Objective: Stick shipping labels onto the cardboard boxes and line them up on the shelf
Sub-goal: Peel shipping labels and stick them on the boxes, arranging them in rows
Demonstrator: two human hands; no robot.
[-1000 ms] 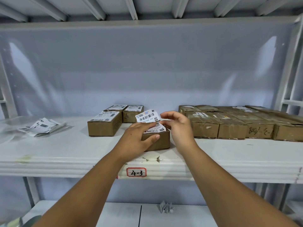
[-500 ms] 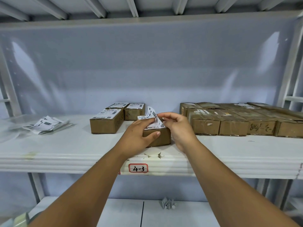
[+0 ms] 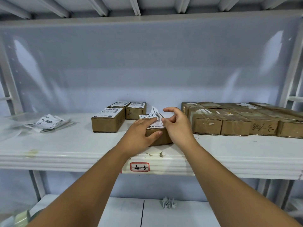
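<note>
While my left hand (image 3: 139,133) lies flat on the box (image 3: 161,136) near the shelf (image 3: 65,149) front edge, pinning the label's (image 3: 155,117) near end, the far end curls up unstuck. Right hand (image 3: 176,126) sits just beside it, thumb and forefinger nearly together at the label's right edge; can't tell if they grip paper. Label looks thin, floppy and tacky, so I'd expect creases: take it by the free edge, smooth outward. Box looks light, stiff; grip the sides. Three labelled boxes (image 3: 106,122) sit behind-left, unlabelled row (image 3: 234,125) toward the right end.
</note>
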